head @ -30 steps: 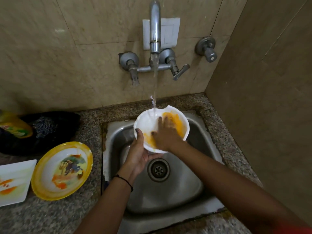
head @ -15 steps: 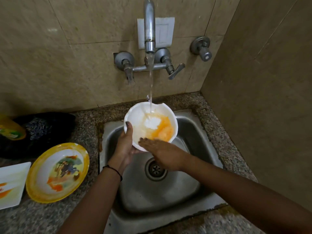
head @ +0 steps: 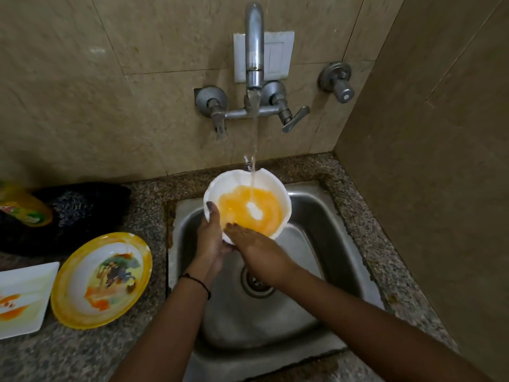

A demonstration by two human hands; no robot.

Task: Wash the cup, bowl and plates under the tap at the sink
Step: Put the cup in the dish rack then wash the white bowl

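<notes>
Right hand now out of bowl, fingers flat on its 6 o'clock rim; left hand grips the 9 o'clock rim. Bowl under tap, rinse water orange. Round plate and square plate, 8 o'clock, dirty; cup unseen.

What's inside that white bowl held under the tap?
Orange-yellow water fills the white bowl, with a white splash where the stream from the tap lands. The cloudy water hides the bowl's bottom, and fingers of the right hand cover part of the near rim.
</notes>
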